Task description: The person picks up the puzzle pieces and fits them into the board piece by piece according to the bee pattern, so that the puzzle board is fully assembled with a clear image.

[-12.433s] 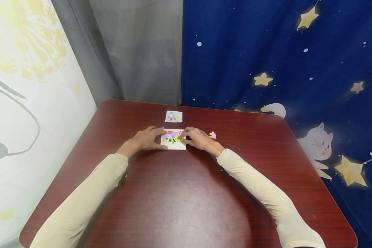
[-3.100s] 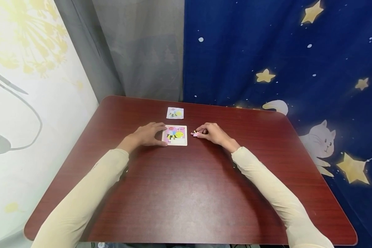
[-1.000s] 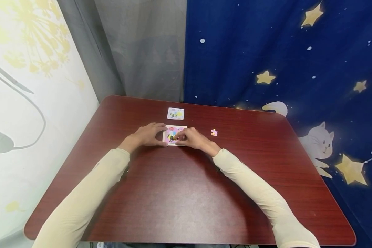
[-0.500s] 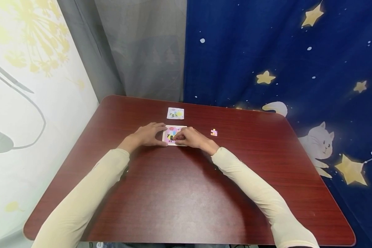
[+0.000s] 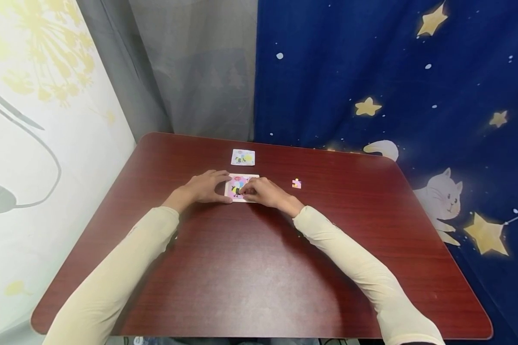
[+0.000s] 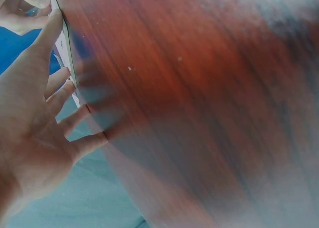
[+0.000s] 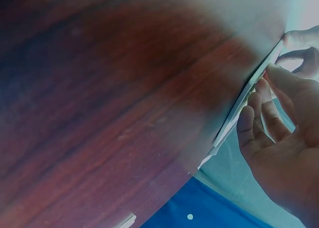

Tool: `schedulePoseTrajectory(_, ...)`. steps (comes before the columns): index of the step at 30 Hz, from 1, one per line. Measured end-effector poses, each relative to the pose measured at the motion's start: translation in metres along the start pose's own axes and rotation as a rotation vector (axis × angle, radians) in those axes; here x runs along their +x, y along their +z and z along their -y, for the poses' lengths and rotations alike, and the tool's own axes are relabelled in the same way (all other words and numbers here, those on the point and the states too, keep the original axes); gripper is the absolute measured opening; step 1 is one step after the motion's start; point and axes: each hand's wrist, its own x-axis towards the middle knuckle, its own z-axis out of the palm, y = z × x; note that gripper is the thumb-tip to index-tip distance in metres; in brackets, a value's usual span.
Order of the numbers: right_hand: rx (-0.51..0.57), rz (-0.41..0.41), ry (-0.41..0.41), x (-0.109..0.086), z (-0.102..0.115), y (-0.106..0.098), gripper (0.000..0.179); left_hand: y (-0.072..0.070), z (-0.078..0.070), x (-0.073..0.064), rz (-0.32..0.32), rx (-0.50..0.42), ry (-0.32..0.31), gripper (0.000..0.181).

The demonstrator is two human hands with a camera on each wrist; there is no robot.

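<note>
In the head view a small jigsaw puzzle board [image 5: 234,195] with a pale frame and a pink bee picture lies mid-table. My left hand [image 5: 203,187] spans its left side, thumb at the near corner and fingers at the far corner. The left wrist view shows this left hand [image 6: 37,116] with fingers spread and fairly straight. My right hand [image 5: 267,193] is over the board's right half, thumb and fingertips together around a small puzzle piece, mostly hidden by the fingers. A loose pink and yellow puzzle piece [image 5: 297,184] lies to the right of the board.
Behind the board lies a small card [image 5: 243,157] with the same bee picture. The dark red table [image 5: 241,278] has rounded corners. A grey curtain [image 5: 198,72] and a blue star-patterned curtain [image 5: 319,86] hang behind it.
Earlier my right hand held a puzzle piece right of the board; it has since moved left over the board. Over the last second the fingers shifted only slightly. My left hand stays put.
</note>
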Motion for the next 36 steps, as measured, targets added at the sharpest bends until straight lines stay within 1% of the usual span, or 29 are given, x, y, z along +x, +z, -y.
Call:
schedulePoseTrajectory(13,0.016,-0.017,0.004,-0.004,-0.004,-0.002,0.024,0.001,0.000,0.001,-0.004,-0.001,0.005,0.090)
schedulePoseTrajectory(22,0.020,-0.057,0.050,-0.015,-0.017,-0.010,0.024,0.000,0.001,0.001,0.013,-0.010,-0.023,0.090)
schedulePoseTrajectory(28,0.006,-0.076,0.086,-0.025,-0.027,-0.018,0.026,0.001,0.001,0.001,0.016,-0.017,-0.018,0.090)
schedulePoseTrajectory(36,0.031,-0.111,0.134,-0.039,-0.043,-0.029,0.026,0.002,0.002,0.001,0.007,-0.023,-0.013,0.091)
